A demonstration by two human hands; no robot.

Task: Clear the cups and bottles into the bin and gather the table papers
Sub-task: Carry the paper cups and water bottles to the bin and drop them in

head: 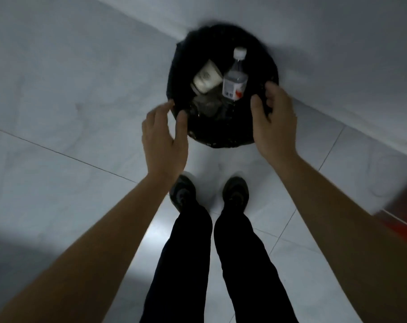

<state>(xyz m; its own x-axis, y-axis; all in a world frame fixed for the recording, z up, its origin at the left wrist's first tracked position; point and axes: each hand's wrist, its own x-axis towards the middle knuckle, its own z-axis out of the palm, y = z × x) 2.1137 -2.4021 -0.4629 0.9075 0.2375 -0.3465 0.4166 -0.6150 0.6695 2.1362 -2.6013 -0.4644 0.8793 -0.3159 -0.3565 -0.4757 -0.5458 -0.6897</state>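
In round black bag-lined bin [221, 143]: white paper cup [207, 79] & clear plastic bottle w/ white cap [235, 82], so binning looks done. Left hand [165, 136], right hand [274, 122] flank near rim, fingers apart, loosely bent, gripping nothing; prob. to tidy liner. Pale tiled floor [58, 183], white wall [314, 31] far.

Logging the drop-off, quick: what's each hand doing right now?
Left hand: open, by the bin rim, holding nothing.
Right hand: at the rim; grip cannot be told.
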